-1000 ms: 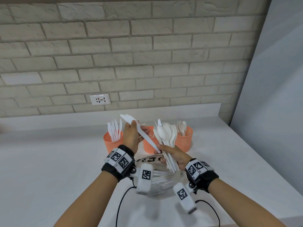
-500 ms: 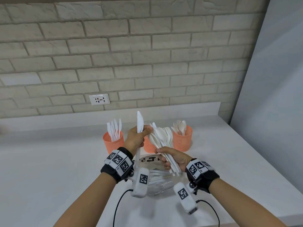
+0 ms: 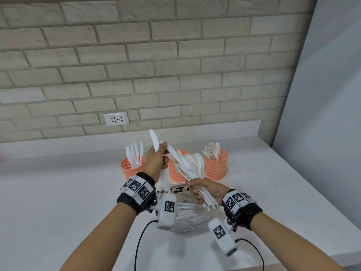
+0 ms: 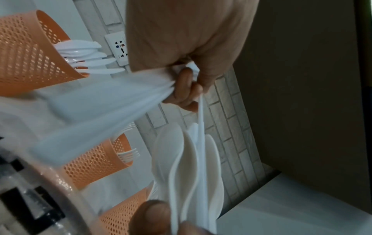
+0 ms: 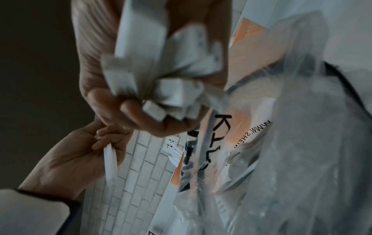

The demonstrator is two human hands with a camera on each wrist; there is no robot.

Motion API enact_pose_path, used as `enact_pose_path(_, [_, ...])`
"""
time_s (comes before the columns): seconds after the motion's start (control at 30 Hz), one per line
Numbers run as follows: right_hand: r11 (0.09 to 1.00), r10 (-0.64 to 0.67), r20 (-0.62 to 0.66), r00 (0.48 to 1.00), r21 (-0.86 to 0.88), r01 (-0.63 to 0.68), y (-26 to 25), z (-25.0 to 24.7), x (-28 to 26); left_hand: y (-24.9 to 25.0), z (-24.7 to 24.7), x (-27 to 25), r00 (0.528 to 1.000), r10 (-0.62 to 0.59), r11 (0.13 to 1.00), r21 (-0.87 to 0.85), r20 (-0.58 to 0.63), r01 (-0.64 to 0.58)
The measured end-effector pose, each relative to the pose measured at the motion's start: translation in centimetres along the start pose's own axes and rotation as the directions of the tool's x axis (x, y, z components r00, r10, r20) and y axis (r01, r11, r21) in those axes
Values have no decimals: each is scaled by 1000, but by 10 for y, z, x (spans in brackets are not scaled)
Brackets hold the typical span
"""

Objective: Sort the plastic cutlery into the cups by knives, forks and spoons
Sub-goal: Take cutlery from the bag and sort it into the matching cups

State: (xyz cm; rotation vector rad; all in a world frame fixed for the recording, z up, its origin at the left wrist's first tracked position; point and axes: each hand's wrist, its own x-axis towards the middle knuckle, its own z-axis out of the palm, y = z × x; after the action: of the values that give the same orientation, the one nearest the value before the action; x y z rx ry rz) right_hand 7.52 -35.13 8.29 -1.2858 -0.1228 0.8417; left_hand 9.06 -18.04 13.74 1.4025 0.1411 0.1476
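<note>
My left hand (image 3: 163, 151) holds a white plastic knife (image 3: 154, 140) upright, and its fingertips also pinch the tip of a second knife (image 3: 176, 156) that sticks out of the bundle. My right hand (image 3: 197, 189) grips that bundle of mixed white cutlery (image 3: 192, 167) by the handles. Behind the hands stand three orange mesh cups: the left cup (image 3: 131, 168) holds knives, the middle cup (image 3: 175, 173) holds forks and is half hidden, and the right cup (image 3: 215, 166) holds spoons. The left wrist view shows my fingers (image 4: 186, 82) pinching white plastic, with spoon bowls (image 4: 181, 167) below them.
A clear plastic bag (image 3: 188, 219) with black print and more cutlery inside lies on the white counter (image 3: 58, 192) under my hands. Behind the cups is a brick wall with a socket (image 3: 116, 118). A grey panel closes the right side. Cables run off the front edge.
The left hand drew a knife out of the bundle and turned it upright. Still holding it, the hand went back to the bundle and now pinches another knife's tip.
</note>
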Motion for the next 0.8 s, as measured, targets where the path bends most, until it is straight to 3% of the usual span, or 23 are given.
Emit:
enact_pose_path(0.23, [999,-3,-1,1000,-40,3,-1,1,6,-12,5,-12,999,8,986,167,46,-15])
enact_pose_path(0.43, [996,-42,-27,999,-74,40,1,0,3,-8,4,-6,997,65,979,195,-47,-54])
enact_pose_path(0.63, [996,-26,-48,998,-89,21,5,-1,-2,3,-11,7,934,-23,995,-99,-357,-13])
enact_pose_path(0.7, [998,-16,-50,999,-67,12,5,-3,-3,1,-16,9,930,-69,989,-150,-361,15])
enact_pose_path(0.8, [999,8,-52,999,-43,-10,3,-3,-4,-5,-17,4,961,-173,948,-302,-217,103])
